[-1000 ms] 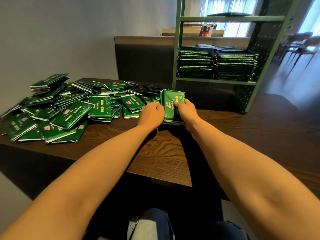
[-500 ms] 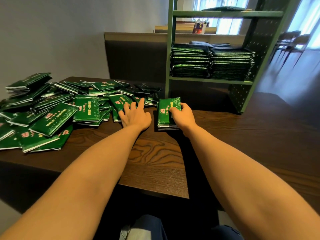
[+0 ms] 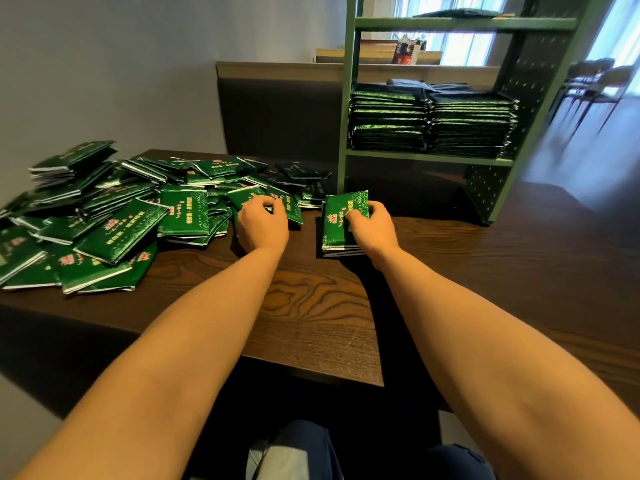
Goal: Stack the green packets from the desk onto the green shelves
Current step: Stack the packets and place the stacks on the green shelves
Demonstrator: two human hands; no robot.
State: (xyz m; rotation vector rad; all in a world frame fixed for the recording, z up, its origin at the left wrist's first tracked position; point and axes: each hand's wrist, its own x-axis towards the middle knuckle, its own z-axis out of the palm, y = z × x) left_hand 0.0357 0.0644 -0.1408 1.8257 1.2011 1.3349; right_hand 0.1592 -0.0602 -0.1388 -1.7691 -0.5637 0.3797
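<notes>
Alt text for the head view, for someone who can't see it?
The right hand holds a small stack of green packets on the desk, while the left hand pinches a loose packet in the pile. Two packet stacks sit on the green shelf.

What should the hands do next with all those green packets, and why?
Probably the left hand should lift the packet it pinches at the edge of the pile and lay it on the small stack. The right hand holds that stack on the desk, and it looks far thinner than the stacks on the green shelf, so more packets likely go on first.
</notes>
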